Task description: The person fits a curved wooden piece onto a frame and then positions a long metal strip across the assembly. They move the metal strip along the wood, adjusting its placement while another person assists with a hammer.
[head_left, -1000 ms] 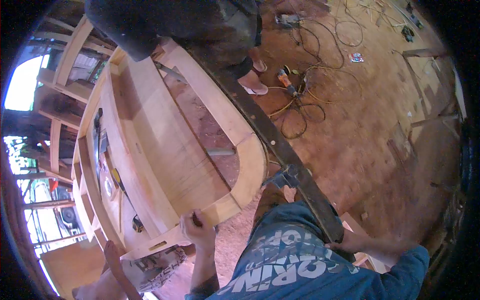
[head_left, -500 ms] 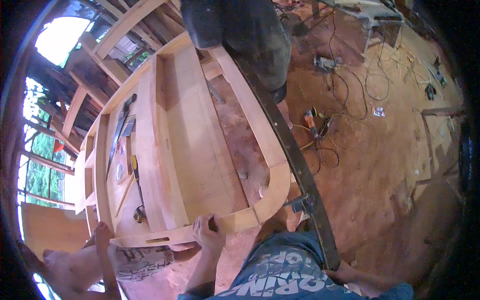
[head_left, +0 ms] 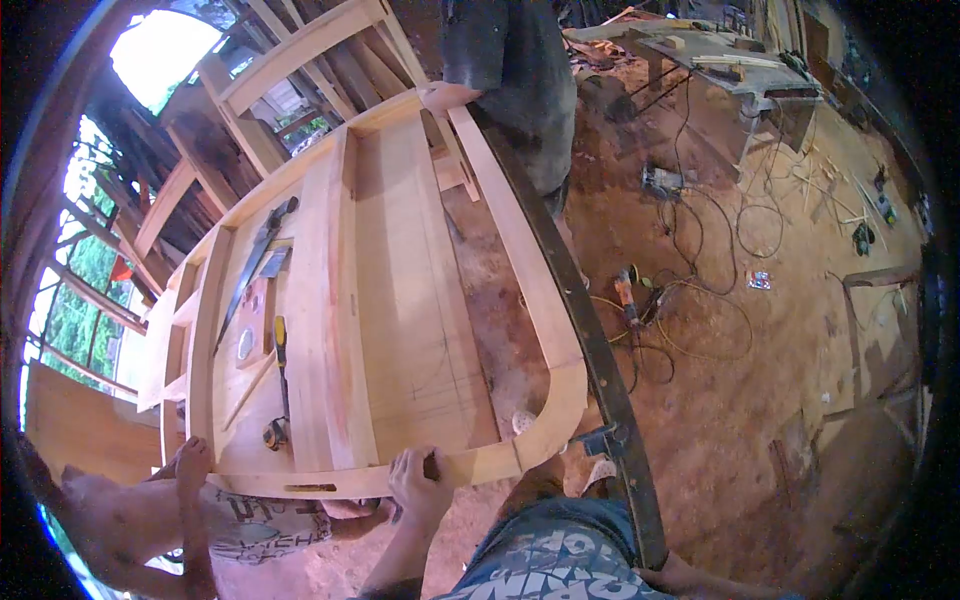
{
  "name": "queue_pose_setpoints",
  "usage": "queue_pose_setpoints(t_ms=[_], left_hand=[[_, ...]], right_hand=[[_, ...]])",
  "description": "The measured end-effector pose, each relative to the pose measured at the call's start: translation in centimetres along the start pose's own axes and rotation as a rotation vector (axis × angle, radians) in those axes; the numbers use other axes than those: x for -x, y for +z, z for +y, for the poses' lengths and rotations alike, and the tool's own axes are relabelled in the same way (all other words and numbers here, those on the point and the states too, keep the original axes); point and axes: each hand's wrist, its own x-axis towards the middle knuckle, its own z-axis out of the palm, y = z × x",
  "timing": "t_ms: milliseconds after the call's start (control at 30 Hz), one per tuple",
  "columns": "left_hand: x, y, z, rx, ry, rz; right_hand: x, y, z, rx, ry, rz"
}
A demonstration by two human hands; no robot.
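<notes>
My left hand (head_left: 420,482) is wrapped over the near rail of a pale wooden frame (head_left: 340,484), right of a slot in that rail. At the lower right my right hand (head_left: 672,574) is closed round the near end of a long dark metal bar (head_left: 612,400), its fingers partly hidden. The bar runs along the frame's right side, with a clamp (head_left: 598,438) near the rounded corner. A handsaw (head_left: 250,268), a yellow-and-black screwdriver (head_left: 282,350) and a tape measure (head_left: 275,433) lie within the frame.
A person at the lower left (head_left: 130,520) has hands at the frame's near left corner. Another person in dark clothing (head_left: 520,100) stands at the far end. On the dirt floor lie an orange grinder (head_left: 627,295), a router (head_left: 662,182) and cables. Lumber leans at the upper left.
The view has shifted, so the frame and floor tools sit slightly lower and further right. The far person's hand now shows on the frame's far corner. Both my hands keep their holds.
</notes>
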Motion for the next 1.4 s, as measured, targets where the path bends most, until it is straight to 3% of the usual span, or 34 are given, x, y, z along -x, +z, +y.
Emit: queue_pose_setpoints(t_ms=[67, 167, 267, 367, 667, 767, 867, 967, 1167, 1267, 1367, 1400], left_hand=[[0.0, -0.1, 0.1, 0.007, 0.006, 0.001], [0.0, 0.0, 0.0, 0.034, 0.020, 0.009], [-0.1, -0.1, 0.2, 0.019, 0.022, 0.002], [-0.1, -0.2, 0.1, -0.004, 0.042, 0.002], [0.2, 0.0, -0.1, 0.007, 0.007, -0.004], [0.2, 0.0, -0.2, 0.029, 0.009, -0.006], [0.1, -0.1, -0.1, 0.034, 0.021, 0.001], [0.3, 0.2, -0.4, 0.043, 0.023, 0.013], [0.3, 0.0, -0.1, 0.035, -0.015, -0.021], [0.6, 0.1, -0.5, 0.028, -0.017, -0.024], [0.4, 0.0, -0.2, 0.042, -0.032, -0.023], [0.4, 0.0, -0.2, 0.036, -0.030, -0.022]], right_hand=[[-1.2, -0.8, 1.7, 0.145, 0.130, -0.005], [-0.4, -0.2, 0.4, 0.147, 0.035, 0.045], [-0.9, -0.4, 0.6, 0.268, 0.143, 0.017], [-2.6, -0.6, 4.3, 0.086, -0.023, 0.002], [-0.1, 0.1, 0.3, 0.003, 0.017, 0.022], [-1.3, -0.4, 2.4, 0.105, 0.122, 0.051], [-1.4, -0.3, 2.5, 0.144, 0.093, 0.065], [1.6, 0.7, -3.5, 0.110, 0.171, 0.056], [0.2, 0.4, -0.3, 0.067, 0.036, 0.064], [0.6, 0.6, -1.2, 0.012, 0.062, 0.066], [-1.1, -1.2, 1.7, 0.078, -0.027, -0.072], [-0.6, -0.8, 0.7, 0.076, 0.020, -0.019]])
